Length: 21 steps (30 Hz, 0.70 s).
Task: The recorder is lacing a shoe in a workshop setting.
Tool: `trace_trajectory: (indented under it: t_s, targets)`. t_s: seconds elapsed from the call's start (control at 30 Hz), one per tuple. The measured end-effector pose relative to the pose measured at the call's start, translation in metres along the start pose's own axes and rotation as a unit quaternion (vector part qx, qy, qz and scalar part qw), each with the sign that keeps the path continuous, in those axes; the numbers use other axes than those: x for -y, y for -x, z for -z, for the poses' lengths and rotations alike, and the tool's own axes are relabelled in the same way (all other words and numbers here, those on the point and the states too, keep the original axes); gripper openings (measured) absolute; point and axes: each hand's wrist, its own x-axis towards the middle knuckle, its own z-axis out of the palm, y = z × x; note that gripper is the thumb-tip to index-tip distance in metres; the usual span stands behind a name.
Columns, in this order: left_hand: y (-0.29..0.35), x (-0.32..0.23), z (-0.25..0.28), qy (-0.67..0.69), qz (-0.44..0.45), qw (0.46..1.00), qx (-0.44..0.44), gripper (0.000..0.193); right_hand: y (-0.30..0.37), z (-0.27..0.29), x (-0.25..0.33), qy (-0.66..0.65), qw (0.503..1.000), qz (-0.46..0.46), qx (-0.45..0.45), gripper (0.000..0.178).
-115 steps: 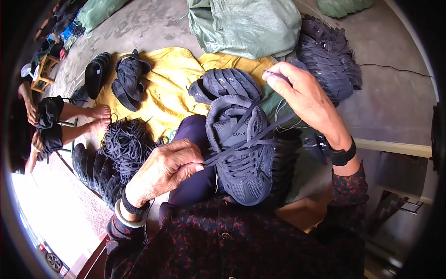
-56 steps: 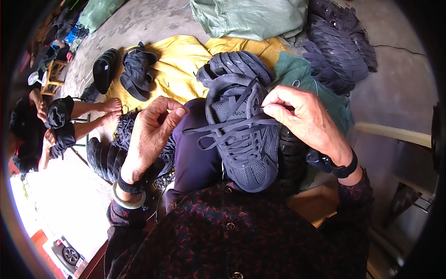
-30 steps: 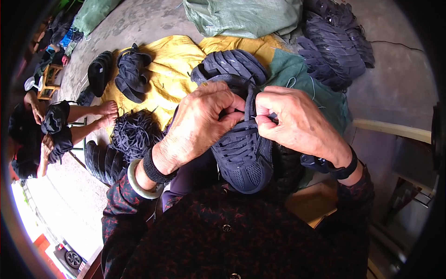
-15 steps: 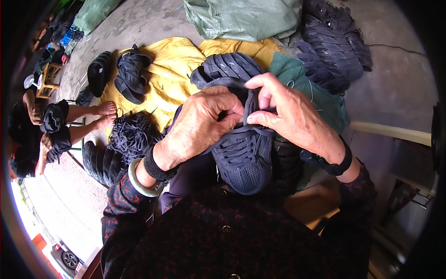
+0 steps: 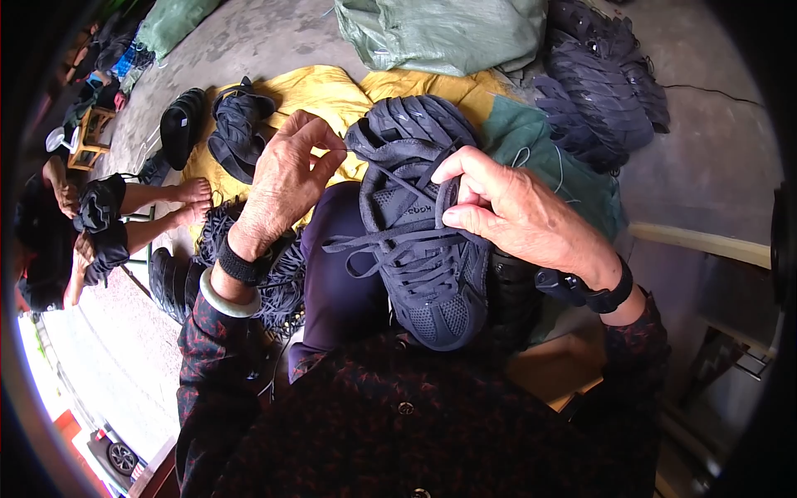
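Note:
A dark grey shoe upper (image 5: 437, 311) rests over my lap, toe toward me, its lower eyelets crossed with flat dark laces. My left hand (image 5: 290, 174) is off to the left of the shoe's opening, thumb and finger pinched on the end of a dark shoelace (image 5: 398, 180), which stretches back to the shoe. Closed on the right edge of the shoe's opening, my right hand (image 5: 519, 207) pinches it between thumb and forefinger. A loose lace loop hangs at the shoe's left side. More dark shoe uppers (image 5: 419, 120) lie stacked just beyond it.
Yellow cloth (image 5: 320, 83) and green cloth (image 5: 544, 141) cover the floor ahead. A green sack (image 5: 440, 37) stands behind, with piled dark uppers (image 5: 602, 87) to its right. A heap of laces (image 5: 282, 286) lies left of my knee. Another person's bare feet (image 5: 197, 199) are farther left.
My left hand has pulled away from the shoe to the left and outward, drawing the lace with it. My right hand stays at the shoe's right edge.

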Motion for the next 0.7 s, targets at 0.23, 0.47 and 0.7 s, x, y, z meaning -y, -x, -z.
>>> trace_trajectory:
  t_s: [0.23,0.47,0.7]
  targets:
    - [0.006,0.0,-0.02,0.294,0.181,0.938,0.046,0.017,0.0,0.001,-0.003,-0.005,0.999,-0.032,-0.027,0.03]
    - [0.007,-0.004,-0.027,0.345,0.245,0.906,0.026,0.018,0.006,0.007,-0.021,-0.276,0.96,-0.051,-0.028,0.027]
    - [0.009,-0.001,-0.034,0.341,0.276,0.899,0.003,0.017,0.007,-0.003,-0.03,-0.369,0.926,-0.064,-0.053,0.024]
